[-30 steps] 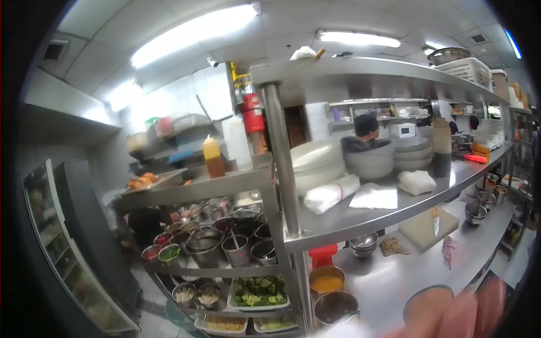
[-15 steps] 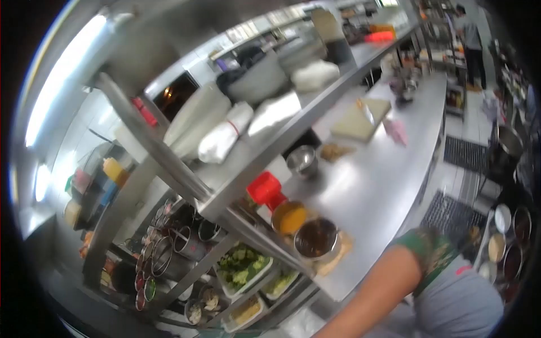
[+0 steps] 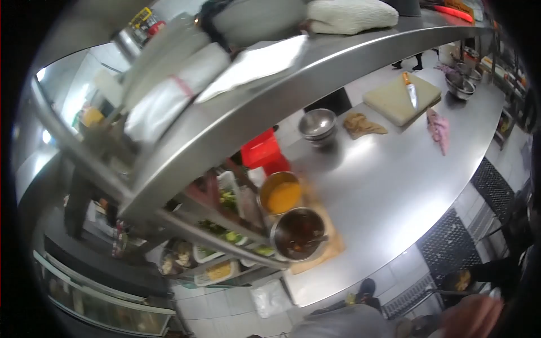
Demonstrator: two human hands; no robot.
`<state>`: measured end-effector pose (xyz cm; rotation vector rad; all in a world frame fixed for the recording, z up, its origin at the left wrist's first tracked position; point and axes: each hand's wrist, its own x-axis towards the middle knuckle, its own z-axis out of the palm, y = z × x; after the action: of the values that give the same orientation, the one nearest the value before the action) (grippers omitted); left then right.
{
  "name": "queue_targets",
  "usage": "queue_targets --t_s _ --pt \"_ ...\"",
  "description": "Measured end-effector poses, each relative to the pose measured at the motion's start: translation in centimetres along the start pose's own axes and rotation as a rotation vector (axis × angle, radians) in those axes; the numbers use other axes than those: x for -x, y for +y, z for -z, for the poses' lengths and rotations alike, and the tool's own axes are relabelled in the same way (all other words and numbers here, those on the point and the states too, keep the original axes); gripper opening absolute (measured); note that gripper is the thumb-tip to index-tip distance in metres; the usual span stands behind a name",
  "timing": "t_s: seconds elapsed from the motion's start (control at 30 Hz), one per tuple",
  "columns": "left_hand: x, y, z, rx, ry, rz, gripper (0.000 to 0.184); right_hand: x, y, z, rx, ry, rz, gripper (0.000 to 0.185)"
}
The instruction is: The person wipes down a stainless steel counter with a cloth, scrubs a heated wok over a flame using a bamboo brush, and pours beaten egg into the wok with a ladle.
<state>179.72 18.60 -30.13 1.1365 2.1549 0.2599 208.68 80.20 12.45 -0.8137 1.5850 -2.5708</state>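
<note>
At the bottom right edge my right hand (image 3: pixel 473 316) is a pinkish blur; its fingers and anything in them cannot be made out. My left hand is out of view. To the left of the right hand a grey garment (image 3: pixel 345 322) shows at the bottom edge. On the steel counter (image 3: pixel 372 191), a pot of orange liquid (image 3: pixel 283 197) stands beside a pot of dark sauce (image 3: pixel 297 235), on a brown board (image 3: pixel 333 242). Stacked metal bowls (image 3: pixel 318 126) and a crumpled brown cloth (image 3: pixel 360 125) are farther back.
A knife (image 3: pixel 411 93) lies on a cutting board (image 3: pixel 391 100), near a pink cloth (image 3: pixel 438 132). A steel shelf (image 3: pixel 186 155) with white cloths crosses the upper left. Black mats (image 3: pixel 448 239) cover parts of the tiled floor. A dark sleeve (image 3: pixel 499 270) shows at right.
The view has swung down and to the right, bringing more counter and floor into sight. The bare arm with a green patterned sleeve is no longer seen, and a blurred hand shows at bottom right.
</note>
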Motion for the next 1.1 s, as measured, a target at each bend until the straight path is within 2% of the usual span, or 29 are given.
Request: queue_targets --t_s 0.07,0.1,0.13,0.17,0.2,0.23,0.27,0.3,0.4,0.5,0.53,0.6,0.63,0.7,0.77,0.83,0.87,0.9,1.0,1.03,1.1 --pt "-2.0 3.0 2.7 0.049 0.064 0.052 0.029 2.0 1.5 2.8 0.060 0.150 0.089 0.037" --pt "-3.2 7.5 5.5 0.103 0.029 0.321 0.024 3.0 2.3 3.9 0.088 0.225 0.130 0.038" --pt "-4.4 6.2 5.4 0.422 0.028 0.483 0.023 3.9 3.2 4.9 0.126 0.295 0.176 0.038" --pt "-5.2 11.8 9.1 0.079 0.086 0.291 0.026 4.8 4.0 5.7 0.168 0.365 0.219 0.039" --pt "-5.8 11.3 9.8 0.106 0.074 0.289 0.027 5.5 4.8 6.5 0.204 0.422 0.256 0.040" --pt "-7.2 18.7 13.9 0.133 0.092 0.436 0.027 6.1 5.5 7.2 0.248 0.479 0.291 0.040" --pt "-7.2 15.5 13.4 0.021 0.132 0.259 0.029 6.7 6.1 7.9 0.291 0.535 0.322 0.041" --pt "-7.8 21.1 16.5 0.006 0.178 0.340 0.031 7.1 6.8 8.2 0.330 0.579 0.360 0.042" --pt "-8.4 30.2 22.1 -0.001 0.141 0.483 0.031 7.9 8.0 9.0 0.450 0.682 0.489 0.044" --pt "-9.5 43.1 28.6 -0.010 0.155 0.528 0.032 7.8 8.6 9.5 0.454 0.719 0.588 0.047" --pt "-9.9 46.6 30.1 0.008 0.251 0.464 0.031 7.1 8.3 10.4 0.347 0.729 0.517 0.048" --pt "-11.2 54.2 33.0 -0.020 0.465 0.401 0.028 4.6 7.8 12.6 -0.046 0.684 0.166 0.047" --pt "-11.7 54.1 33.8 -0.075 0.613 0.055 0.025 3.7 9.9 12.8 -0.065 0.592 0.082 0.046" --pt "-13.8 58.5 35.5 -0.042 0.840 -0.220 0.027 0.7 13.8 11.8 -0.106 0.483 -0.099 0.046" --pt "-16.6 63.3 36.9 -0.045 0.952 -0.632 0.031 -3.5 15.6 10.3 -0.237 0.405 -0.272 0.045" --pt "-20.8 68.0 37.1 -0.160 1.084 -0.893 0.028 -6.5 17.8 8.4 -0.048 0.382 -0.013 0.036" --pt "-22.3 70.2 36.9 -0.145 1.071 -0.944 0.029 -7.0 18.8 7.6 0.243 0.411 0.315 0.029" --pt "-23.4 71.7 36.6 -0.129 1.056 -0.993 0.029 -7.2 12.6 10.0 0.028 -0.041 -0.367 0.038" --pt "-26.1 73.5 35.6 -0.180 0.992 -1.073 0.028 -5.4 12.9 7.1 0.209 0.710 0.378 0.037" --pt "-27.0 73.5 34.9 -0.139 1.013 -1.079 0.025 -4.5 12.5 7.4 0.328 0.787 0.535 0.035" --pt "-28.0 73.3 34.0 -0.175 0.898 -1.078 0.023 -3.8 13.0 7.8 0.336 0.776 0.444 0.034"
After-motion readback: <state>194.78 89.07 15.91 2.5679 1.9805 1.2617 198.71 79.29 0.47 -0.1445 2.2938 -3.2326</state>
